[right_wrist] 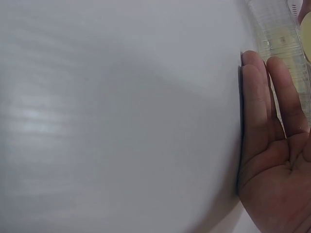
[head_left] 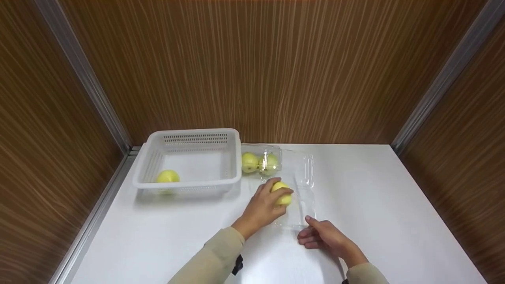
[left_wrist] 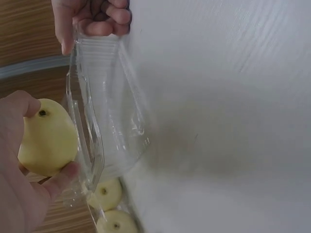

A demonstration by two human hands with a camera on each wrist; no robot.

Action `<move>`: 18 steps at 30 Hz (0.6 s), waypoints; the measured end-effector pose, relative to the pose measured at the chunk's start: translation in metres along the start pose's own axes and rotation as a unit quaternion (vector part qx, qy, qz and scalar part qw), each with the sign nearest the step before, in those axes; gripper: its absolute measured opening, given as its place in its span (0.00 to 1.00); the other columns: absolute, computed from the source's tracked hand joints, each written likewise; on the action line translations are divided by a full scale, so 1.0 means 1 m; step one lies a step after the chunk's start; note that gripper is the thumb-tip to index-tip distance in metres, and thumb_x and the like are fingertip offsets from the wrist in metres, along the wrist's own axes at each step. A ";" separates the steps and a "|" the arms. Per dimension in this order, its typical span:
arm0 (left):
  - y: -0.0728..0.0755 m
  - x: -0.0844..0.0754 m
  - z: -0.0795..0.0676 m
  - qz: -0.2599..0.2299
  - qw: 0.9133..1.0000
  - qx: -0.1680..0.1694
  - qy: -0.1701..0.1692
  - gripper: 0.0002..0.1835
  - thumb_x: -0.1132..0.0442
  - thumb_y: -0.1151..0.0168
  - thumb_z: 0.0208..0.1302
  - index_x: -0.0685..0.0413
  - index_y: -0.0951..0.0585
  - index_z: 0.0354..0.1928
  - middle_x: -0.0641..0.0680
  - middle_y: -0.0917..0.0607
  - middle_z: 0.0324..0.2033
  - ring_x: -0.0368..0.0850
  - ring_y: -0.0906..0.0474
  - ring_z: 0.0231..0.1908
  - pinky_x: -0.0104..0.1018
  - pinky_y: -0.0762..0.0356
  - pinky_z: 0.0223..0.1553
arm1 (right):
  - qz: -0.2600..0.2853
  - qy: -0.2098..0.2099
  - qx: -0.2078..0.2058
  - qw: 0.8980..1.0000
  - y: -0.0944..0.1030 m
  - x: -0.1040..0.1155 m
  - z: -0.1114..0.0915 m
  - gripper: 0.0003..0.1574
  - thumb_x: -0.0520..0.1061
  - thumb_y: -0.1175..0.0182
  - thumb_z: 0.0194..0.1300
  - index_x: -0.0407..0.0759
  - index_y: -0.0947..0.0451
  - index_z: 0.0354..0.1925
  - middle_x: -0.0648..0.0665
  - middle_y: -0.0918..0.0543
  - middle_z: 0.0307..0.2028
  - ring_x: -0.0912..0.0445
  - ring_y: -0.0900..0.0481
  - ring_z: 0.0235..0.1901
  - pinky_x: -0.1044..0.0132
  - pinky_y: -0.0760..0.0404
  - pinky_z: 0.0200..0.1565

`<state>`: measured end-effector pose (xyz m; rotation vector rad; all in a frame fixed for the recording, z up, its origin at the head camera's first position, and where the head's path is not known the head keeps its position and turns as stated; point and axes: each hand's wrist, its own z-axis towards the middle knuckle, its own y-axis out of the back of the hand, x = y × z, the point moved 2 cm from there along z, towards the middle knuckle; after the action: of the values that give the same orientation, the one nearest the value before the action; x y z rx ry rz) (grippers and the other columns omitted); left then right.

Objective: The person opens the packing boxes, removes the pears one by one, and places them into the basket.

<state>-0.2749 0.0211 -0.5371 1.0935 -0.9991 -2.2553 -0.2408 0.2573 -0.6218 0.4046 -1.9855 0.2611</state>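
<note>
In the head view my left hand (head_left: 265, 207) grips a yellow apple (head_left: 282, 193) over a clear plastic clamshell box (head_left: 305, 201) whose lid is folded back. The left wrist view shows this apple (left_wrist: 48, 138) between thumb and fingers, beside the box wall (left_wrist: 114, 107). My right hand (head_left: 325, 236) is at the box's near edge, its thumb at the rim and its other fingers lower down. In the right wrist view those fingers (right_wrist: 255, 107) are nearly straight, their outer side along the white table.
A white plastic basket (head_left: 236, 157) stands at the left with one yellow apple (head_left: 167, 176) in it. Right beside it, another clear box (head_left: 278, 149) contains two apples (head_left: 249, 162). Wood-patterned panels (head_left: 252, 71) enclose the white table (head_left: 367, 189) at the back and sides.
</note>
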 end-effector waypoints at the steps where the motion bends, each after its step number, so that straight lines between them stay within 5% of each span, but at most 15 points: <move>1: 0.003 0.002 0.001 -0.002 1.000 -0.003 0.003 0.26 0.59 0.33 0.55 0.33 0.19 0.58 0.54 0.31 0.68 0.57 0.27 0.59 0.45 0.22 0.57 | 0.000 0.000 0.001 1.000 0.000 0.000 0.000 0.42 0.68 0.52 0.73 0.29 0.17 0.42 0.38 0.11 0.37 0.51 0.11 0.39 0.60 0.13 0.44; 11: 0.042 0.023 0.008 -0.003 0.998 -0.070 0.009 0.23 0.60 0.31 0.56 0.37 0.18 0.56 0.57 0.30 0.67 0.59 0.28 0.61 0.48 0.23 0.59 | -0.001 0.006 0.007 1.000 -0.001 0.003 -0.002 0.42 0.67 0.51 0.73 0.28 0.18 0.44 0.38 0.11 0.39 0.50 0.12 0.41 0.60 0.14 0.46; 18: 0.069 0.038 0.010 0.004 0.996 -0.085 0.038 0.24 0.61 0.31 0.56 0.36 0.18 0.56 0.56 0.31 0.68 0.60 0.27 0.59 0.49 0.21 0.55 | -0.006 0.007 0.004 1.000 0.000 0.003 -0.003 0.42 0.68 0.51 0.72 0.28 0.18 0.44 0.38 0.11 0.39 0.50 0.11 0.41 0.60 0.14 0.45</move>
<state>-0.3003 -0.0439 -0.4984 1.0907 -0.7654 -2.2278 -0.2390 0.2577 -0.6181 0.4185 -1.9674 0.2624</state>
